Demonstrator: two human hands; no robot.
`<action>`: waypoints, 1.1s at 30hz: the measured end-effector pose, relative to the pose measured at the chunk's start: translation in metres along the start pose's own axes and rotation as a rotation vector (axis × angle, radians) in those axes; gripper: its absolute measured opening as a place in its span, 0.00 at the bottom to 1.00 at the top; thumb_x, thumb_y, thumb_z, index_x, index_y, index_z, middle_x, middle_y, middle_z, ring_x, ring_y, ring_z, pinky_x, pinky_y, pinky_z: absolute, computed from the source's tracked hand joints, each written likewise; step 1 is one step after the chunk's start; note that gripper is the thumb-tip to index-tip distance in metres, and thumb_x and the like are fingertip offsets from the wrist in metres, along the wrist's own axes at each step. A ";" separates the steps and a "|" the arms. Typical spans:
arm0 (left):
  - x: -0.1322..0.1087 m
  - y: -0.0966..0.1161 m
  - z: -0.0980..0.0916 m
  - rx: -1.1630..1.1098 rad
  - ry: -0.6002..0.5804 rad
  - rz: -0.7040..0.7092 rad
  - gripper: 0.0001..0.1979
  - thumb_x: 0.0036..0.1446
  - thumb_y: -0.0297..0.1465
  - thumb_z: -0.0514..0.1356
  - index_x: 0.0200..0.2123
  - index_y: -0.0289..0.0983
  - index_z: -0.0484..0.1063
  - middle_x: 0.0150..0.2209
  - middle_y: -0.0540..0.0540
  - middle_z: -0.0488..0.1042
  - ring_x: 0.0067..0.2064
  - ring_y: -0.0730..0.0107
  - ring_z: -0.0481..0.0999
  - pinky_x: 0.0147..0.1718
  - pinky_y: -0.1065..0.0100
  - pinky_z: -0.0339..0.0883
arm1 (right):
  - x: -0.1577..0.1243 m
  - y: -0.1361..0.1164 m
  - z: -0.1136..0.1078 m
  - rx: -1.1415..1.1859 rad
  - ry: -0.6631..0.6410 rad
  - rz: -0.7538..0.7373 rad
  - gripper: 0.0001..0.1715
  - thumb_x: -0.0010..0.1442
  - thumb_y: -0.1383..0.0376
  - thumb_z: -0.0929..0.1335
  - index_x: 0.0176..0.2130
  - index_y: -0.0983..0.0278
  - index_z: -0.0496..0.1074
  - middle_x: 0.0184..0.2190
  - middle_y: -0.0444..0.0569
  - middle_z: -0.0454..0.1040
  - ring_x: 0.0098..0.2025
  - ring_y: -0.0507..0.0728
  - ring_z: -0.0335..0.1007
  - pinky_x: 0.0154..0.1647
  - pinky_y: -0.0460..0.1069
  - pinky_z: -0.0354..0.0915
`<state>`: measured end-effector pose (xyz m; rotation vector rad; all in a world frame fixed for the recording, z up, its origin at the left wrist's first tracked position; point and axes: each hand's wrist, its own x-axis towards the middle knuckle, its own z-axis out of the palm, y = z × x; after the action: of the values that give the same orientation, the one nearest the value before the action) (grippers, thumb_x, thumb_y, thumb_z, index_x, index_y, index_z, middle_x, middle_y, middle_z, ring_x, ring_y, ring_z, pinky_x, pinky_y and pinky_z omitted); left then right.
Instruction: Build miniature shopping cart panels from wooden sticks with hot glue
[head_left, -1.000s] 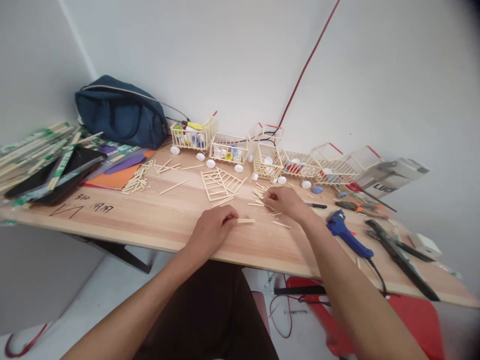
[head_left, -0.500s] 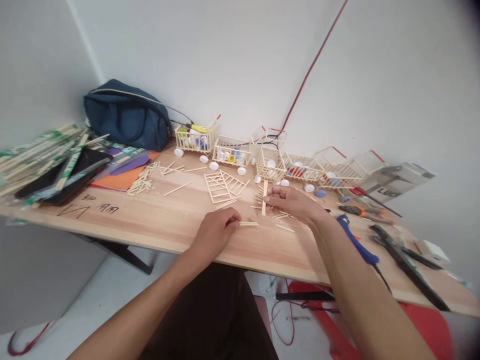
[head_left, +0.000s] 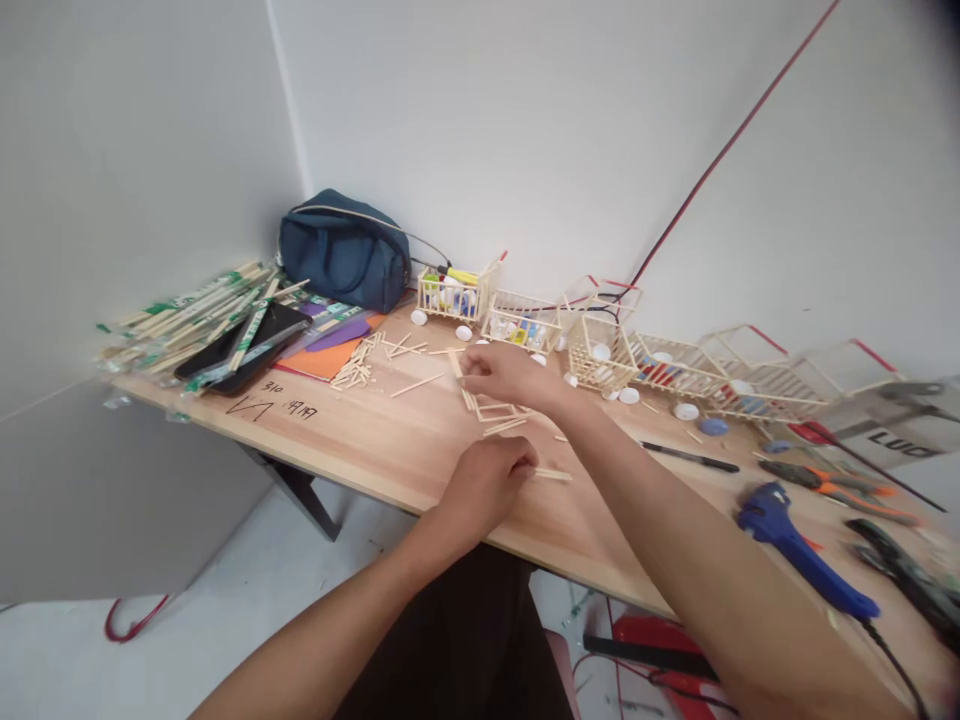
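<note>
My left hand [head_left: 489,482] rests low over the near part of the table, closed on a couple of thin wooden sticks [head_left: 553,475] that poke out to the right. Farther out, my right hand [head_left: 504,374] is pinched on short wooden sticks [head_left: 454,362], above the flat ladder-like stick frames [head_left: 501,410] and partly covering them. A few loose sticks [head_left: 505,427] lie between the two hands. Behind stand several small stick-built shopping carts with white wheels, among them a cart [head_left: 450,296] holding colourful bits and another cart [head_left: 600,355].
Left: a pile of cut sticks [head_left: 354,370], coloured sheets [head_left: 319,358], wrapped chopsticks [head_left: 195,315] on a black tablet-like object, and a blue bag [head_left: 345,250]. Right: a black pen [head_left: 690,457], a blue glue gun [head_left: 806,560] and orange-handled pliers [head_left: 840,485].
The view has swung left. My right hand has moved leftward with its sticks, from beside the carts to over the ladder-like frames. My left hand keeps its hold near the table edge.
</note>
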<state>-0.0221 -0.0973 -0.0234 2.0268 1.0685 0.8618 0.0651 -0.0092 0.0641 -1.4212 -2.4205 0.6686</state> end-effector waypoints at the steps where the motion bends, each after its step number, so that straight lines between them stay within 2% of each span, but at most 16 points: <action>1: 0.000 -0.001 0.000 0.000 0.003 0.003 0.07 0.54 0.25 0.55 0.30 0.37 0.73 0.33 0.48 0.78 0.36 0.66 0.75 0.37 0.68 0.63 | 0.010 -0.007 0.002 -0.171 0.026 -0.042 0.03 0.54 0.73 0.67 0.29 0.66 0.69 0.26 0.44 0.73 0.28 0.49 0.63 0.28 0.44 0.53; 5: -0.001 -0.003 0.003 -0.011 0.022 0.037 0.08 0.54 0.24 0.54 0.30 0.37 0.72 0.34 0.47 0.78 0.37 0.65 0.75 0.37 0.68 0.64 | 0.042 -0.028 0.013 -0.611 -0.068 -0.147 0.10 0.60 0.73 0.64 0.38 0.67 0.74 0.37 0.53 0.77 0.36 0.54 0.69 0.31 0.46 0.55; 8: -0.001 -0.003 0.003 -0.023 0.025 0.046 0.09 0.55 0.24 0.53 0.32 0.37 0.73 0.37 0.46 0.79 0.40 0.62 0.76 0.39 0.67 0.65 | 0.057 -0.033 0.023 -0.821 -0.095 -0.228 0.16 0.63 0.75 0.60 0.43 0.68 0.75 0.41 0.59 0.78 0.43 0.59 0.72 0.36 0.48 0.60; 14: -0.001 -0.003 0.002 -0.029 0.052 0.062 0.10 0.55 0.23 0.52 0.29 0.36 0.73 0.36 0.43 0.79 0.40 0.59 0.77 0.39 0.66 0.66 | 0.071 -0.024 0.042 -0.899 -0.101 -0.320 0.18 0.65 0.74 0.59 0.45 0.68 0.75 0.41 0.60 0.77 0.48 0.64 0.72 0.41 0.53 0.64; 19: 0.000 -0.003 0.001 -0.042 0.056 0.070 0.11 0.55 0.23 0.52 0.30 0.35 0.74 0.38 0.41 0.80 0.40 0.59 0.77 0.40 0.66 0.66 | 0.064 -0.023 0.041 -0.817 -0.061 -0.282 0.17 0.64 0.74 0.60 0.46 0.69 0.74 0.44 0.60 0.76 0.47 0.63 0.72 0.40 0.52 0.63; 21: 0.001 -0.003 -0.001 -0.049 0.034 0.051 0.10 0.54 0.22 0.53 0.31 0.35 0.74 0.37 0.43 0.79 0.40 0.61 0.77 0.40 0.66 0.65 | 0.050 -0.020 0.030 -0.693 -0.008 -0.260 0.14 0.63 0.72 0.63 0.46 0.68 0.74 0.44 0.57 0.76 0.45 0.61 0.72 0.40 0.50 0.62; 23: 0.001 -0.003 -0.001 -0.043 0.007 0.014 0.08 0.53 0.23 0.54 0.30 0.35 0.73 0.34 0.45 0.79 0.38 0.63 0.76 0.39 0.67 0.65 | 0.026 -0.011 0.012 -0.504 0.100 -0.224 0.11 0.62 0.69 0.66 0.45 0.66 0.74 0.44 0.53 0.77 0.43 0.57 0.72 0.40 0.48 0.61; 27: 0.000 -0.003 -0.003 -0.028 -0.021 -0.021 0.06 0.54 0.25 0.56 0.31 0.36 0.73 0.34 0.48 0.78 0.38 0.65 0.76 0.40 0.68 0.63 | -0.049 0.030 -0.033 -0.224 0.359 -0.079 0.10 0.62 0.69 0.64 0.38 0.64 0.76 0.38 0.48 0.79 0.40 0.54 0.72 0.40 0.46 0.60; 30: 0.000 -0.002 -0.004 -0.026 -0.027 -0.028 0.05 0.55 0.26 0.57 0.32 0.37 0.73 0.35 0.48 0.78 0.39 0.66 0.75 0.40 0.68 0.63 | -0.114 0.072 -0.051 -0.242 0.434 0.137 0.10 0.60 0.67 0.65 0.34 0.64 0.77 0.33 0.47 0.79 0.34 0.54 0.71 0.35 0.46 0.60; 33: 0.001 0.002 -0.006 -0.020 -0.037 -0.048 0.06 0.56 0.27 0.57 0.33 0.38 0.74 0.34 0.49 0.79 0.38 0.67 0.76 0.40 0.69 0.63 | -0.163 0.107 -0.046 -0.286 0.433 0.281 0.09 0.58 0.69 0.66 0.32 0.63 0.77 0.31 0.47 0.79 0.31 0.54 0.71 0.34 0.46 0.61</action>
<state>-0.0260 -0.0955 -0.0185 1.9847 1.0794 0.8046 0.2457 -0.0949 0.0517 -1.8172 -2.0516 0.0446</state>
